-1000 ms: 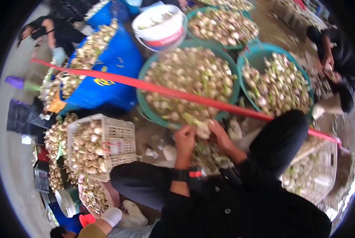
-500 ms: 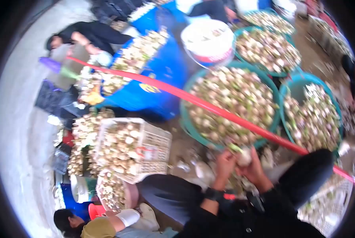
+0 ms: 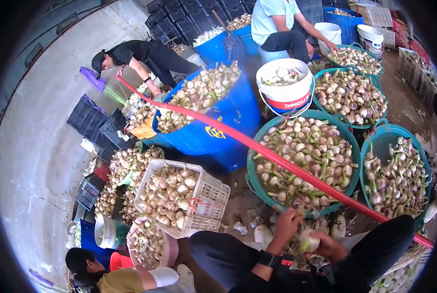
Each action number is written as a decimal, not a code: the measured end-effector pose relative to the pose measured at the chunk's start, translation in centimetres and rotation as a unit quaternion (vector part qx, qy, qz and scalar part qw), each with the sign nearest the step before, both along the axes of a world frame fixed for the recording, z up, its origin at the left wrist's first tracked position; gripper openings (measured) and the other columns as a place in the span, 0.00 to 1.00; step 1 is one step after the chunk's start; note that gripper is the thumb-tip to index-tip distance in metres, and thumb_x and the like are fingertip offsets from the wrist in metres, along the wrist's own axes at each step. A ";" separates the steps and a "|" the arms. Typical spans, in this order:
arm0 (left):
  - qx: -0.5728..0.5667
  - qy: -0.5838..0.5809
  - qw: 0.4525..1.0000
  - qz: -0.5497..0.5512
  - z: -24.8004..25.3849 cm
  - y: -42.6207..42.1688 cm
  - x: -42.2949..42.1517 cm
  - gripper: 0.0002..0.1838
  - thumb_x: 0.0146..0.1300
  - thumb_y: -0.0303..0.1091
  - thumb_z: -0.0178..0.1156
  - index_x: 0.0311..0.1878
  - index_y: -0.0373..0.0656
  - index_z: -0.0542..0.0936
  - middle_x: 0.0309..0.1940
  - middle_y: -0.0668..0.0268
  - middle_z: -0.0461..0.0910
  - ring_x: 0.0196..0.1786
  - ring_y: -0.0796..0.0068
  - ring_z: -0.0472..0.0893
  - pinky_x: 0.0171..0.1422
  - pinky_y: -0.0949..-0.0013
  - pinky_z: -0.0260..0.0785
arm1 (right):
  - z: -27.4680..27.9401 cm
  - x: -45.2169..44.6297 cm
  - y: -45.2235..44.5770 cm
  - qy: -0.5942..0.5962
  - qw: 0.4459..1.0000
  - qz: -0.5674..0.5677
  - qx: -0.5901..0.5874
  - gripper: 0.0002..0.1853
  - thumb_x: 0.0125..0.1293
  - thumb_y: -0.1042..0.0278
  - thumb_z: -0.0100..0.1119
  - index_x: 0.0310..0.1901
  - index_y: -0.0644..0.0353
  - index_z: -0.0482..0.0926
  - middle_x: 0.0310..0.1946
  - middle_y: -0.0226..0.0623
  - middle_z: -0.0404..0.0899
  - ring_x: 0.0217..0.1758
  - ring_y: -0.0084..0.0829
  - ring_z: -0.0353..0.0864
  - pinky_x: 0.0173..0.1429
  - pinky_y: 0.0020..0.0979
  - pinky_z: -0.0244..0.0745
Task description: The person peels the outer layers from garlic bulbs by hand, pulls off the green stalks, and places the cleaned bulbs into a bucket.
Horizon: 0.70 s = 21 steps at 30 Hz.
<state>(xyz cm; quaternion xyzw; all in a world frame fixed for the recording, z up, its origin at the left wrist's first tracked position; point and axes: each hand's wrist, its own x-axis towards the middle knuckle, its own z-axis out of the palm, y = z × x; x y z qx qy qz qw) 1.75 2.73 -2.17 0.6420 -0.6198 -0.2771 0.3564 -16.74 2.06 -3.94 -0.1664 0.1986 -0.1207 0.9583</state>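
A whitish garlic bulb [image 3: 306, 242] is in my right hand [image 3: 330, 247], the fingers curled around its right side. My left hand [image 3: 287, 227] is just up and left of the bulb, its fingers pinched together. A blurred brownish-green scrap shows at those fingertips, too smeared to name. Both hands are between my knees. Directly ahead stands a large green tub [image 3: 257, 188] heaped with garlic bulbs [image 3: 306, 156] that have short green stalks. Loose garlic and peel lie beneath my hands.
A red pole [image 3: 243, 139] slants across the view above the tub. A white bucket [image 3: 289, 90], a blue tub [image 3: 228, 141], a second green tub [image 3: 399, 132] and a white crate [image 3: 208, 205] hold garlic. Other people [image 3: 282, 24] work around.
My view has shifted, so the tubs and crate appear lower and further right. My left hand has moved up, away from the bulb. The right hand still holds the bulb.
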 end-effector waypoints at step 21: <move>-0.055 -0.009 0.995 -0.078 3.8 0.1 -2.3 0.15 0.51 0.23 0.58 0.45 0.42 0.77 0.29 0.62 0.74 0.32 0.72 0.76 0.34 0.76 0.68 | 1.5 0.0 -1.3 0.174 0.955 -0.212 -0.113 0.21 0.58 0.51 0.52 0.49 0.54 0.70 0.37 0.27 0.74 0.33 0.20 0.73 0.30 0.21 0.66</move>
